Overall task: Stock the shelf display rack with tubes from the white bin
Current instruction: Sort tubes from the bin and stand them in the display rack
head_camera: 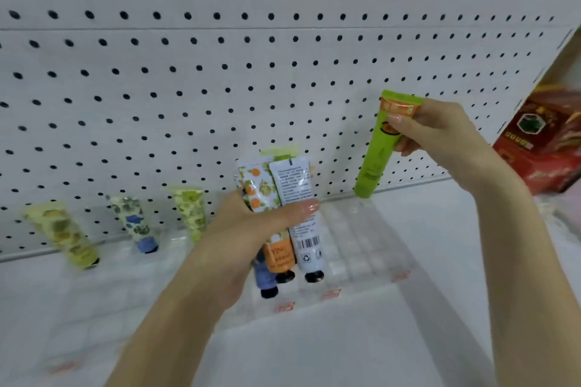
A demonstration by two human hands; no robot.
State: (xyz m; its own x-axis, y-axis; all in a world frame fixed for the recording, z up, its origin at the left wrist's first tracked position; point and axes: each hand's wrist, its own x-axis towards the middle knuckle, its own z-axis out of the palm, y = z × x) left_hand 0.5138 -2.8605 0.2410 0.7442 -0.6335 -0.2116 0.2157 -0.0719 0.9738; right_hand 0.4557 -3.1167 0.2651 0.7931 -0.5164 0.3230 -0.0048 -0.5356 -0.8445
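My left hand [251, 223] grips a bundle of several tubes [292, 198], caps down, above a clear acrylic display rack [361, 248] on the white shelf. My right hand [440, 129] pinches a bright green tube [377, 154] near its crimped top, cap end hanging down just over the rack's back right corner. Three tubes stand in the rack's back row to the left: a yellow-green one [63, 232], a blue-flowered one [136, 223] and a green-patterned one [191, 212], all leaning against the pegboard. The white bin is out of view.
A white pegboard wall [220, 72] backs the shelf. A red printed box [544, 148] sits at the right end of the shelf, close to my right hand. Small red labels [331, 293] mark the rack's front edge.
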